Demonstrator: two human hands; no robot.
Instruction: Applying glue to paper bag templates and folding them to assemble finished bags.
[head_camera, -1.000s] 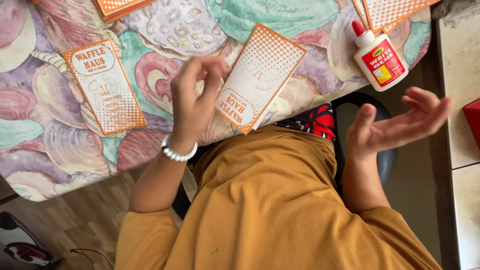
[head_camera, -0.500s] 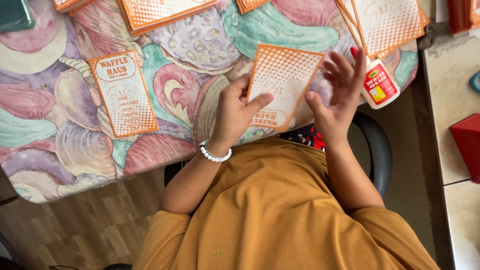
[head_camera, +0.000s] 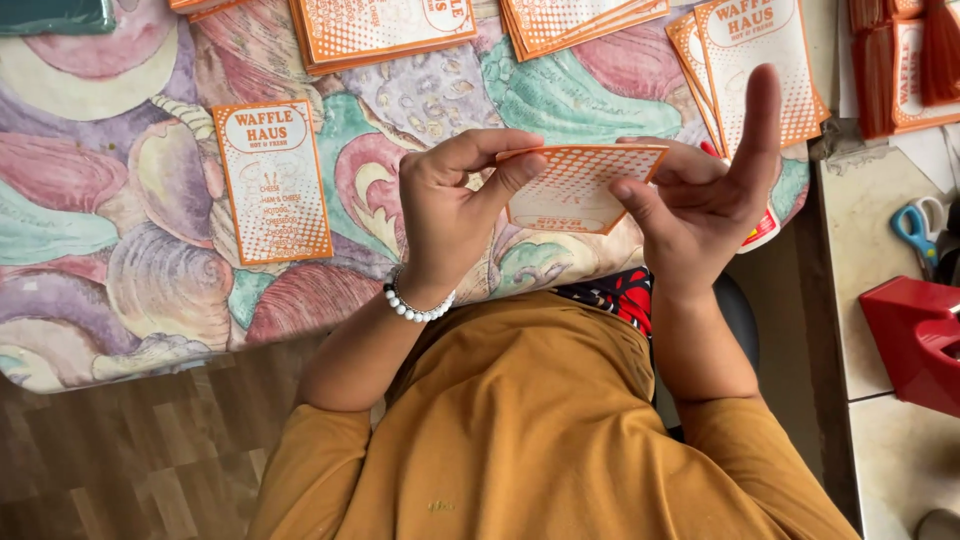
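An orange-and-white printed card (head_camera: 575, 190) is lifted off the table and tilted, held between both hands. My left hand (head_camera: 455, 205), with a white bead bracelet at the wrist, pinches its left edge with thumb and fingers. My right hand (head_camera: 700, 195) grips its right edge with the thumb, the index finger pointing up. A white glue bottle (head_camera: 762, 228) with a red label is mostly hidden behind my right hand.
Another orange card (head_camera: 273, 182) lies flat on the shell-patterned tablecloth (head_camera: 100, 220). Stacks of similar cards (head_camera: 385, 28) line the far edge. At right, a side surface holds blue-handled scissors (head_camera: 915, 230) and a red object (head_camera: 915, 335).
The card has been picked up from the table and now sits raised between both hands. The view has shifted, showing more stacks at the top.
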